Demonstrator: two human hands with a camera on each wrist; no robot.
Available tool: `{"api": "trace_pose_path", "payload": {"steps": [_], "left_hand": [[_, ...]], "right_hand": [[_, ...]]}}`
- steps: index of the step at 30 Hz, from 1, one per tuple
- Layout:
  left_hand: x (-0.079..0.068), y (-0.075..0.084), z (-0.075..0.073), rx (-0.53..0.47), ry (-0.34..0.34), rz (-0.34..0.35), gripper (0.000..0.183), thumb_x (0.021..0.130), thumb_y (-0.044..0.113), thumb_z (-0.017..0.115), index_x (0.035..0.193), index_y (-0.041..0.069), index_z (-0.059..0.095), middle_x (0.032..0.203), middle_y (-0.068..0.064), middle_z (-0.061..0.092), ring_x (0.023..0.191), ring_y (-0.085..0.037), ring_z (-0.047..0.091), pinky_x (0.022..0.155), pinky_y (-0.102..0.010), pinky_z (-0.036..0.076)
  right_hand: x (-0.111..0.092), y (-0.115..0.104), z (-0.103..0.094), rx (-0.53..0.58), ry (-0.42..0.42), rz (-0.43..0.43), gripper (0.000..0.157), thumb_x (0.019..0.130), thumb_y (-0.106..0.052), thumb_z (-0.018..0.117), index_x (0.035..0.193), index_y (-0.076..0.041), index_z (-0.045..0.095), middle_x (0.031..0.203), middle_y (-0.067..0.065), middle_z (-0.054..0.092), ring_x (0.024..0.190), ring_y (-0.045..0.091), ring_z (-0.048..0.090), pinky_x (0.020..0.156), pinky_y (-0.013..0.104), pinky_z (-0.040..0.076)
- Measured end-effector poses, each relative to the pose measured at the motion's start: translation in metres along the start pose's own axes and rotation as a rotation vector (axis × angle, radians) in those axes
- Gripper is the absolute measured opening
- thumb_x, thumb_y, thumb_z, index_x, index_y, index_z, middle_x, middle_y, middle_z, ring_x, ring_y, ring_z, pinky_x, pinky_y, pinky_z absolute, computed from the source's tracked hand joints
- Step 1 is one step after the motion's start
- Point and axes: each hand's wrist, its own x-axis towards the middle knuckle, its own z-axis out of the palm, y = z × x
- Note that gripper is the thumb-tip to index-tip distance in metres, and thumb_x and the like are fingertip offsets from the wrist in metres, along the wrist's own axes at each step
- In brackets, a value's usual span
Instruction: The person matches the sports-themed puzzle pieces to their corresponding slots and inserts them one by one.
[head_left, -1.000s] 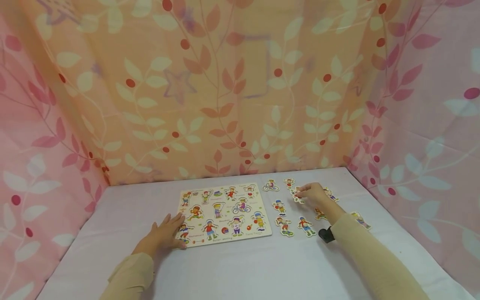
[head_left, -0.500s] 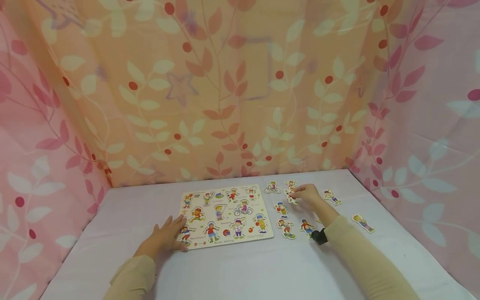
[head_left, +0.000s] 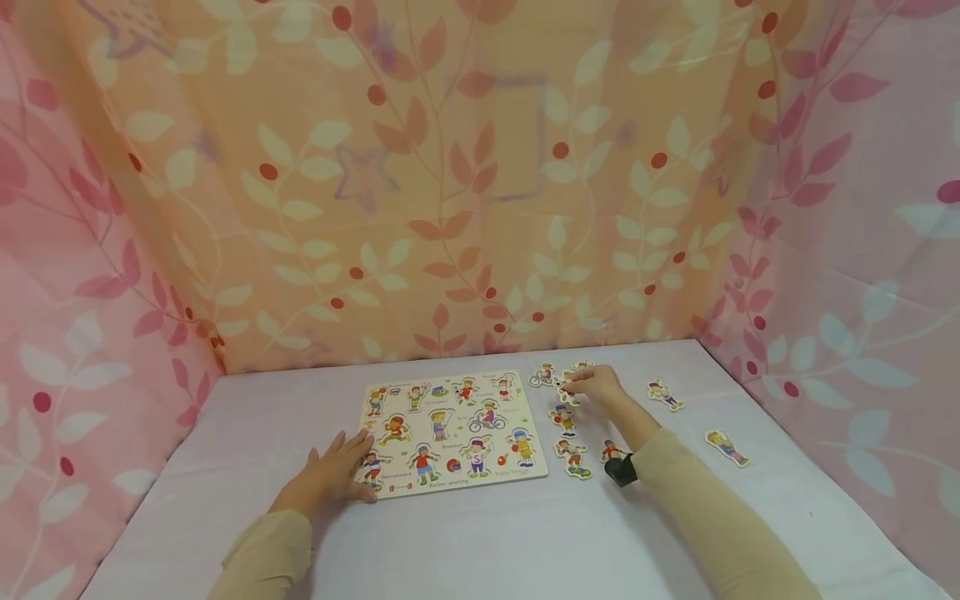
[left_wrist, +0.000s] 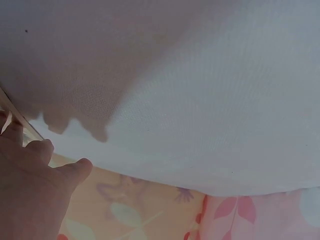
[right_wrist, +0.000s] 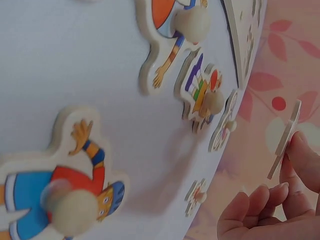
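Note:
In the head view my right hand (head_left: 606, 396) pinches a knobbed wooden puzzle piece (head_left: 567, 390) showing a soccer player. The right wrist view has this piece (right_wrist: 287, 137) edge-on, raised off the cloth between thumb and fingertips, its face turned away. Under my left hand (head_left: 333, 471) lies the left edge of a wooden puzzle board (head_left: 519, 417) with sports figures; the fingers are spread, and the thumb is at the front corner. From the left wrist, my left hand (left_wrist: 35, 185) shows at the board's edge, most of the board out of frame.
Loose pieces lie right of the board: a cyclist (head_left: 542, 375), a ball player (head_left: 562, 420), a skateboarder (head_left: 573, 459), a roller skater (head_left: 611, 451) partly behind the wrist strap (head_left: 620, 469), and two farther right (head_left: 665, 395). Floral curtains (head_left: 480, 250) enclose the white-covered table (head_left: 465, 550).
My right hand has moved left with the soccer player piece, from among the loose pieces to near the cyclist piece. The left hand stays at the board's edge; the head view has shifted slightly.

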Motion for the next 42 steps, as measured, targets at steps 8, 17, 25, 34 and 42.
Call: {"api": "trace_pose_path", "payload": {"steps": [8, 17, 25, 34, 42], "left_hand": [[-0.002, 0.003, -0.004, 0.013, 0.005, 0.011, 0.104, 0.067, 0.046, 0.081, 0.147, -0.003, 0.035, 0.157, -0.022, 0.022, 0.141, -0.051, 0.009, 0.104, -0.076, 0.004], [-0.002, 0.003, -0.004, 0.014, 0.002, 0.004, 0.104, 0.068, 0.045, 0.081, 0.148, -0.002, 0.034, 0.157, -0.022, 0.021, 0.141, -0.052, 0.009, 0.104, -0.076, 0.004], [0.001, 0.001, -0.002, 0.009, 0.0, 0.0, 0.104, 0.069, 0.045, 0.081, 0.148, -0.002, 0.033, 0.157, -0.022, 0.021, 0.141, -0.051, 0.009, 0.104, -0.076, 0.002], [-0.002, 0.003, -0.003, 0.0, -0.002, -0.011, 0.103, 0.069, 0.043, 0.082, 0.148, -0.002, 0.033, 0.157, -0.023, 0.021, 0.141, -0.052, 0.008, 0.105, -0.075, 0.002], [-0.004, 0.004, -0.002, -0.012, 0.004, -0.01, 0.103, 0.067, 0.042, 0.082, 0.148, -0.001, 0.034, 0.157, -0.021, 0.021, 0.142, -0.051, 0.008, 0.105, -0.074, 0.002]], "right_hand": [[0.002, -0.007, 0.012, -0.014, -0.005, 0.024, 0.029, 0.089, -0.01, 0.069, 0.11, 0.009, 0.064, 0.12, 0.022, 0.059, 0.117, 0.035, 0.048, 0.107, 0.049, 0.034], [0.005, -0.015, 0.028, -0.003, -0.015, 0.028, 0.026, 0.089, -0.012, 0.07, 0.109, 0.005, 0.065, 0.107, 0.018, 0.067, 0.108, 0.031, 0.055, 0.103, 0.045, 0.041], [0.006, -0.02, 0.039, 0.048, -0.013, 0.032, 0.022, 0.087, -0.01, 0.072, 0.103, 0.004, 0.065, 0.107, 0.017, 0.064, 0.106, 0.032, 0.054, 0.097, 0.046, 0.043], [0.008, -0.026, 0.055, 0.04, -0.027, -0.016, 0.023, 0.087, -0.009, 0.071, 0.105, 0.006, 0.067, 0.113, 0.022, 0.066, 0.122, 0.037, 0.052, 0.105, 0.049, 0.039], [0.007, -0.035, 0.072, 0.068, -0.039, -0.034, 0.026, 0.085, -0.006, 0.072, 0.106, 0.009, 0.066, 0.118, 0.023, 0.061, 0.121, 0.037, 0.051, 0.107, 0.047, 0.037]]}}
